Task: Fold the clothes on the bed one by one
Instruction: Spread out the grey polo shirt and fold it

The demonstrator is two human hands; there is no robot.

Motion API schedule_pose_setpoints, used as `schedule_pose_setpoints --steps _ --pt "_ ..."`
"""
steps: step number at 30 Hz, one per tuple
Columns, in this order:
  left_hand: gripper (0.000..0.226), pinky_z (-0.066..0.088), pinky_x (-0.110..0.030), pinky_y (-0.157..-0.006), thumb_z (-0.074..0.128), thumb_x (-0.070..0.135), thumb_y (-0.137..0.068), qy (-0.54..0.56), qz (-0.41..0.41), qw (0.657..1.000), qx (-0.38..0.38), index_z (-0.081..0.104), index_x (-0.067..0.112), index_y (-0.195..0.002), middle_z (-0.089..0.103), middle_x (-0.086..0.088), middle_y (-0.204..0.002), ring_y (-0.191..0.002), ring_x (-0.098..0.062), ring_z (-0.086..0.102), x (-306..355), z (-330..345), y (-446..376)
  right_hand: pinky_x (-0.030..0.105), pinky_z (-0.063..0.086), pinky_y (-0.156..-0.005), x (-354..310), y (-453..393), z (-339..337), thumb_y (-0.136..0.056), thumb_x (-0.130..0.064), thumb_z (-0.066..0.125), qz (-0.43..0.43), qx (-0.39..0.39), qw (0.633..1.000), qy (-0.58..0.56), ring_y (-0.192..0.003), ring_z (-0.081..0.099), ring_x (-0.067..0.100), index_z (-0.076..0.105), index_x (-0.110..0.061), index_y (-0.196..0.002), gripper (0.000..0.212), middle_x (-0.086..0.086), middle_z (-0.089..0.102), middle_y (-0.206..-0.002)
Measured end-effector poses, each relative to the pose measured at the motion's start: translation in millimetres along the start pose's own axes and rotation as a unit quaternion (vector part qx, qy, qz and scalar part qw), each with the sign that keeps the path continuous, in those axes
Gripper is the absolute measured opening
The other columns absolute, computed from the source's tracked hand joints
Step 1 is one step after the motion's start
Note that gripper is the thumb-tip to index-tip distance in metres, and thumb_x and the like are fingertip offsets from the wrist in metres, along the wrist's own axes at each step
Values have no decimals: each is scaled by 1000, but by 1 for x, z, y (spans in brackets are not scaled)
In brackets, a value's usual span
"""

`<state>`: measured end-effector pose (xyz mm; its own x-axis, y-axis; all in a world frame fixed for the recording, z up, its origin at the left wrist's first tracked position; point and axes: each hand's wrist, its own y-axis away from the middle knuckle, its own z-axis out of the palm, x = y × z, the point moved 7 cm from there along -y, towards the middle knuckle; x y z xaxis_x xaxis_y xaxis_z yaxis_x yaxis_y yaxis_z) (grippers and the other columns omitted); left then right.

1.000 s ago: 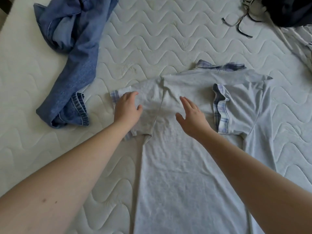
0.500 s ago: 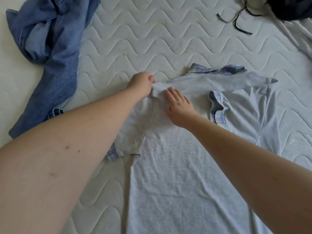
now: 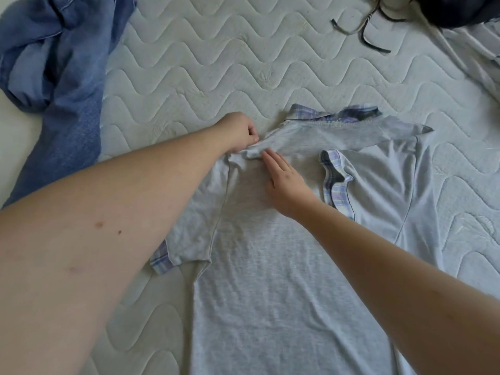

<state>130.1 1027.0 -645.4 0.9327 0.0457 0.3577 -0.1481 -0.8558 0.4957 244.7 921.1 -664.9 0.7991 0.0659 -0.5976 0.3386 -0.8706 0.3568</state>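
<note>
A light grey shirt point(image 3: 259, 280) with plaid collar and plaid cuffs lies flat on the white quilted mattress point(image 3: 216, 63), collar away from me. Its right sleeve is folded in over the chest; the left sleeve hangs down along the body. My left hand point(image 3: 239, 132) pinches the shirt's left shoulder seam, where the fabric bunches up. My right hand point(image 3: 284, 182) lies flat with straight fingers on the shirt just right of that shoulder, fingertips close to my left hand.
Crumpled blue jeans point(image 3: 62, 77) lie at the upper left of the mattress. At the top right are dark straps point(image 3: 362, 28), a dark garment point(image 3: 457, 9) and a pale striped cloth point(image 3: 476, 58).
My left hand left the sleeve cuff and went up to the shoulder, where it took hold of the fabric. The left sleeve swung down alongside the body. My right hand slid up toward the shoulder.
</note>
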Motion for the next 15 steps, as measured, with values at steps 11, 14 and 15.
schedule_pose_setpoints --steps 11,14,15 --pt "48 39 -30 -75 38 47 -102 27 -46 998 26 67 9 -101 61 -9 -93 -91 -27 58 -22 2 -16 23 2 -119 -3 -19 -4 -95 -5 33 27 4 996 -90 -151 4 12 14 -14 -156 64 0 10 -165" --pt "41 39 -29 -66 56 56 -90 11 2 1000 -29 66 17 -86 60 -3 -75 -76 -20 54 -27 6 -15 24 3 -118 1 -21 -2 -94 -4 36 42 -3 990 -136 -151 4 12 14 -15 -156 67 1 11 -164" --pt "33 39 -27 -64 62 51 -88 -3 16 999 -28 65 18 -83 61 0 -74 -76 -19 55 -28 5 -15 26 5 -118 4 -22 -2 -94 -4 36 56 -2 985 -164 -150 4 12 15 -17 -157 67 0 11 -164"
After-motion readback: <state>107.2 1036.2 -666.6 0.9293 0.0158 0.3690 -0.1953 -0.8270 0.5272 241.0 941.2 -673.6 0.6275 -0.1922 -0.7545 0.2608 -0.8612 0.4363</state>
